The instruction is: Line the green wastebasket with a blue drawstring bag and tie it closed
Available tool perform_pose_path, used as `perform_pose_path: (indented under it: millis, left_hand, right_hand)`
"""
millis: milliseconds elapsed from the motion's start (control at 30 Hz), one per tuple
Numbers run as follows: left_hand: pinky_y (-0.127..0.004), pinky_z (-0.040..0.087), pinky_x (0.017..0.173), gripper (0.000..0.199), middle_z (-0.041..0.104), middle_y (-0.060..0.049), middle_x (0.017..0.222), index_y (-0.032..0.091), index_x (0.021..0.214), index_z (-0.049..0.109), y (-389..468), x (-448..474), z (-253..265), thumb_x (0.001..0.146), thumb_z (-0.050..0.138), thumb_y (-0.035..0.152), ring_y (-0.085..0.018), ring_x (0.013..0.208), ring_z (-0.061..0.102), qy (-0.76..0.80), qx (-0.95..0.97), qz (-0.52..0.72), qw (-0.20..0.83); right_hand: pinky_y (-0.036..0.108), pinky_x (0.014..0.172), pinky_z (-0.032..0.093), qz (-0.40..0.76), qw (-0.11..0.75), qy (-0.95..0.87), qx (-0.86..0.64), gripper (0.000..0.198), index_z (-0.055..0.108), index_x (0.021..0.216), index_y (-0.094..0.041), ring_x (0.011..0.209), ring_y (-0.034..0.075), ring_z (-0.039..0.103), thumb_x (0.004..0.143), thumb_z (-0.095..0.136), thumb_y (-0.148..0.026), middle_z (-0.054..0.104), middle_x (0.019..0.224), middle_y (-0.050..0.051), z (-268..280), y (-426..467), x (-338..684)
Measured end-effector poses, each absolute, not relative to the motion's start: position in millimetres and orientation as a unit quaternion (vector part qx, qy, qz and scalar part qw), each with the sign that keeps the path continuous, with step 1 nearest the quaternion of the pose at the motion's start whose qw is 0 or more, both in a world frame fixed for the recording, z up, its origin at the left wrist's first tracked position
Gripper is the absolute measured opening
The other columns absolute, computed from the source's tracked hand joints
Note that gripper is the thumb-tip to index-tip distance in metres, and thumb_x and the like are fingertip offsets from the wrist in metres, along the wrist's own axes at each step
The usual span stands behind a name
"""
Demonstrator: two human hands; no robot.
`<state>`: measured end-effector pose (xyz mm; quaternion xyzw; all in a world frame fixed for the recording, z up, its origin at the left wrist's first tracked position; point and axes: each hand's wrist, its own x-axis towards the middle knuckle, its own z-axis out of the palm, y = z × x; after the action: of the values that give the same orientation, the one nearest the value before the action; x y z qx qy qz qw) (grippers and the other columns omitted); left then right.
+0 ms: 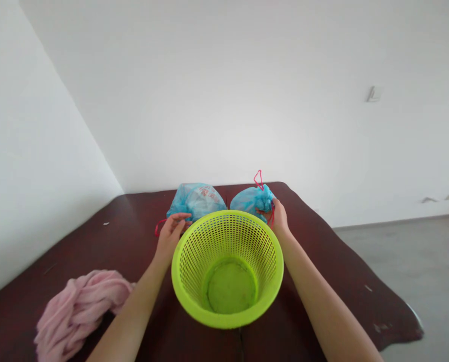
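A yellow-green plastic basket [230, 286] with perforated walls stands upright in front of me, between my forearms, and nothing lies in it. Beyond its left rim is a filled blue plastic bag [203, 198] with a red drawstring. My left hand [171, 231] is at that bag's near side, fingers stretched out and apart; whether they touch it is unclear. A smaller blue plastic bag [243, 198] with a pink-red drawstring sits behind the basket's right side. My right hand [279, 216] closes around its gathered neck, the fingers partly hidden by the bag and string.
A crumpled pink cloth [79, 311] lies at the left front of the dark red table [133, 231]. White walls border the table at the back and left. Its wavy right edge drops to a grey floor [405, 251]. A light switch [374, 94] is on the back wall.
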<state>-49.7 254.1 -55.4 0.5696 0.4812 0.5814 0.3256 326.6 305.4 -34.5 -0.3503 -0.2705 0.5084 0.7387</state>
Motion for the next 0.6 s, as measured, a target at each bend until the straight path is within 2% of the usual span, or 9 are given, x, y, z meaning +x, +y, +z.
perform_pose_path:
  millis: [67, 133, 200, 300, 333, 400, 500, 567, 600]
  left_hand:
    - [-0.054, 0.071, 0.106, 0.049, 0.088, -0.014, 0.138, 0.026, 0.119, 0.081, 273, -52, -42, 0.100, 0.080, 0.071, -0.037, 0.128, 0.084, 0.462, 0.582, 0.580, 0.333]
    - [-0.058, 0.064, 0.120, 0.049, 0.086, -0.016, 0.148, 0.025, 0.114, 0.082, 290, -46, -27, 0.094, 0.084, 0.070, -0.040, 0.143, 0.078, 0.459, 0.623, 0.571, 0.275]
    - [-0.057, 0.062, 0.122, 0.048, 0.087, -0.016, 0.143, 0.025, 0.113, 0.082, 305, -36, -13, 0.094, 0.083, 0.069, -0.039, 0.140, 0.078, 0.463, 0.643, 0.572, 0.213]
    - [-0.055, 0.068, 0.110, 0.049, 0.088, -0.014, 0.127, 0.025, 0.120, 0.080, 323, -32, 2, 0.104, 0.070, 0.070, -0.035, 0.119, 0.083, 0.470, 0.633, 0.581, 0.202]
    - [-0.056, 0.068, 0.112, 0.050, 0.087, -0.015, 0.127, 0.025, 0.123, 0.080, 328, -36, 3, 0.106, 0.067, 0.069, -0.036, 0.119, 0.083, 0.490, 0.631, 0.574, 0.182]
    - [-0.063, 0.060, 0.127, 0.057, 0.082, -0.020, 0.145, 0.024, 0.137, 0.080, 338, -50, 0, 0.104, 0.070, 0.069, -0.042, 0.141, 0.077, 0.570, 0.619, 0.532, 0.092]
    - [-0.082, 0.034, 0.144, 0.099, 0.046, -0.030, 0.191, 0.023, 0.176, 0.063, 354, -69, -18, 0.095, 0.081, 0.078, -0.059, 0.182, 0.036, 0.721, 0.550, 0.420, 0.035]
    - [-0.088, 0.026, 0.144, 0.124, 0.019, -0.033, 0.203, 0.023, 0.191, 0.044, 365, -69, -37, 0.091, 0.085, 0.083, -0.066, 0.188, 0.016, 0.766, 0.517, 0.367, 0.106]
    - [-0.087, 0.025, 0.145, 0.130, 0.015, -0.034, 0.204, 0.022, 0.193, 0.038, 370, -64, -47, 0.089, 0.087, 0.084, -0.066, 0.188, 0.015, 0.762, 0.517, 0.358, 0.151]
  right_hand:
    - [0.035, 0.060, 0.070, 0.523, 0.720, -0.298, -0.347, 0.026, 0.080, 0.097, -0.025, 0.068, 0.023, 0.079, 0.096, 0.080, -0.051, 0.085, 0.086, 0.003, -13, 314, 320]
    - [0.036, 0.059, 0.070, 0.550, 0.685, -0.334, -0.341, 0.027, 0.083, 0.098, -0.024, 0.067, 0.024, 0.078, 0.096, 0.080, -0.051, 0.085, 0.085, 0.005, 8, 320, 311]
    - [0.034, 0.056, 0.069, 0.573, 0.649, -0.374, -0.333, 0.027, 0.084, 0.097, -0.025, 0.067, 0.023, 0.076, 0.096, 0.081, -0.052, 0.085, 0.085, 0.005, 23, 325, 300]
    - [0.032, 0.061, 0.070, 0.570, 0.631, -0.422, -0.313, 0.027, 0.087, 0.097, -0.025, 0.072, 0.022, 0.076, 0.093, 0.087, -0.051, 0.086, 0.089, 0.005, 33, 330, 286]
    - [0.032, 0.063, 0.071, 0.566, 0.632, -0.427, -0.311, 0.027, 0.087, 0.097, -0.025, 0.072, 0.022, 0.076, 0.092, 0.089, -0.051, 0.086, 0.090, 0.005, 33, 332, 283]
    - [0.034, 0.064, 0.072, 0.566, 0.630, -0.423, -0.320, 0.030, 0.087, 0.097, -0.024, 0.073, 0.023, 0.076, 0.089, 0.092, -0.053, 0.086, 0.089, 0.005, 29, 337, 281]
    - [0.035, 0.061, 0.070, 0.566, 0.627, -0.405, -0.350, 0.032, 0.086, 0.096, -0.024, 0.073, 0.024, 0.077, 0.086, 0.095, -0.053, 0.086, 0.087, 0.006, 22, 343, 285]
    - [0.035, 0.062, 0.070, 0.553, 0.630, -0.408, -0.362, 0.032, 0.085, 0.096, -0.024, 0.076, 0.025, 0.078, 0.087, 0.095, -0.053, 0.086, 0.090, 0.006, 19, 344, 291]
    - [0.035, 0.063, 0.071, 0.544, 0.634, -0.413, -0.364, 0.032, 0.085, 0.096, -0.024, 0.077, 0.025, 0.079, 0.089, 0.095, -0.054, 0.087, 0.091, 0.007, 19, 344, 295]
